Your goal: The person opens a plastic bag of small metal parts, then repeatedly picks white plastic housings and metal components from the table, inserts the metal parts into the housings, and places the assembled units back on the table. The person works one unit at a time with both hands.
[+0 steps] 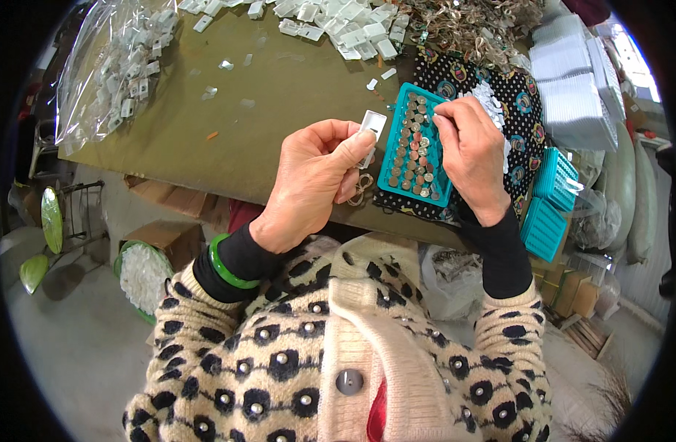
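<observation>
My left hand [312, 177] is closed on a small white plastic case [374, 121], its thumb pressed over the case's face. A thin coiled cord [363, 190] hangs beneath those fingers. My right hand [468, 144] is raised over the right side of a teal tray [389, 158]. Its thumb and forefinger are pinched together; anything between them is too small to make out. Rows of small round metal discs, like button cells [410, 153], fill much of the tray. Some look silvery, others brownish.
White plastic cases [353, 26] are heaped at the table's far side, beside a tangle of brownish cords [474, 29]. A clear bag [124, 70] of white parts lies left. Patterned black cloth [526, 114] lies under the tray. Stacked white trays [574, 81] and teal trays [543, 228] stand right.
</observation>
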Demonstrator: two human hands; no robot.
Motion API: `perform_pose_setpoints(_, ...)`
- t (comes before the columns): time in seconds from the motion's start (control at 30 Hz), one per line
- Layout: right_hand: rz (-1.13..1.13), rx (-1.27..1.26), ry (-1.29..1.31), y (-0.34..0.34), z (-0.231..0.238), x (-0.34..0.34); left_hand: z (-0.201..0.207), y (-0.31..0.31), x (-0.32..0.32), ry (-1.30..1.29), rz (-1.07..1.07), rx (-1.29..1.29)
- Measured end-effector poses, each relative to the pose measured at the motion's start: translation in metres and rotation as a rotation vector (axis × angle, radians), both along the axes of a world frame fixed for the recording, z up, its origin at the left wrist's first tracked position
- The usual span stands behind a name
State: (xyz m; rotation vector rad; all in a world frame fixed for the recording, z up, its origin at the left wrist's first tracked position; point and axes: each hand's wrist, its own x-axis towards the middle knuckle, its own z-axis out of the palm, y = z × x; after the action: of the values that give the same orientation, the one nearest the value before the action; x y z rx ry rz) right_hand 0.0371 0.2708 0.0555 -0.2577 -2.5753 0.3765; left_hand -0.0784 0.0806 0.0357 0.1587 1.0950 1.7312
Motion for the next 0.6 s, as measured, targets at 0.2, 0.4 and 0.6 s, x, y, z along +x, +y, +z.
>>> perform_pose_setpoints(0.2, -0.025, -0.399, 0.043, -0.039, 0.014, 0.011, -0.001, 0.004, 0.003, -0.029, 0.043, -0.006)
perform_pose_setpoints(0.4, 0.025, -0.523, 0.074, -0.064, 0.011, 0.008, -0.004, -0.003, 0.003, 0.038, -0.008, 0.000)
perform_pose_setpoints(0.6, 0.062, -0.325, 0.166, -0.072, 0.006, 0.002, -0.002, -0.010, 0.005, -0.073, 0.014, 0.200)
